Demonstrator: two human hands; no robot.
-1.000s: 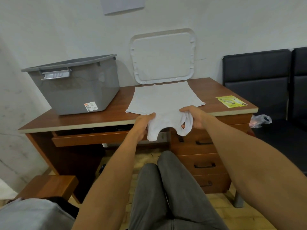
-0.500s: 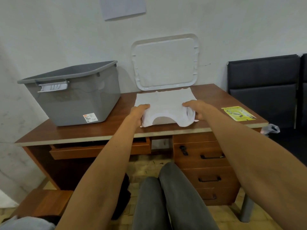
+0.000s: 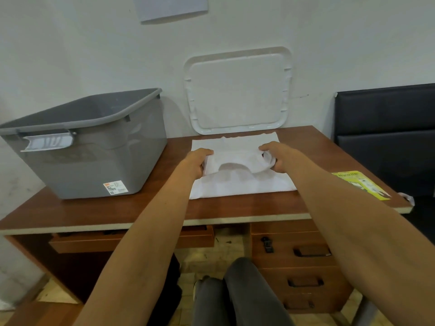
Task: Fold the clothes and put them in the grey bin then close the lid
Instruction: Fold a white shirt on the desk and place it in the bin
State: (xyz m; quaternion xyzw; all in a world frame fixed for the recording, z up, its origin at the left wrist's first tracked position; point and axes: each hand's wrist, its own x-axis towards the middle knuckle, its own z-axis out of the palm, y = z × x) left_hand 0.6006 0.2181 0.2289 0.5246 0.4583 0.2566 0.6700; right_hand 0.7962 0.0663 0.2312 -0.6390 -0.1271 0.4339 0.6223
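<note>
A white sleeveless top (image 3: 237, 182) lies on the brown desk (image 3: 141, 208), its strap end doubled back over its body. My left hand (image 3: 197, 160) grips the left shoulder strap. My right hand (image 3: 275, 156) grips the right strap, fingers curled round the cloth. The neck opening arches between both hands. The open grey bin (image 3: 94, 147) stands on the desk's left part, a white latch on its near rim. Its white lid (image 3: 237, 90) leans upright against the wall behind the top.
A yellow leaflet (image 3: 360, 184) lies at the desk's right edge. A black padded seat (image 3: 388, 132) stands to the right. Drawers (image 3: 303, 252) sit under the desk, and my grey-trousered knees (image 3: 235, 295) are below.
Both hands have carried the strap end up from the desk's front edge and further back over the top's body. The view has come closer to the desk.
</note>
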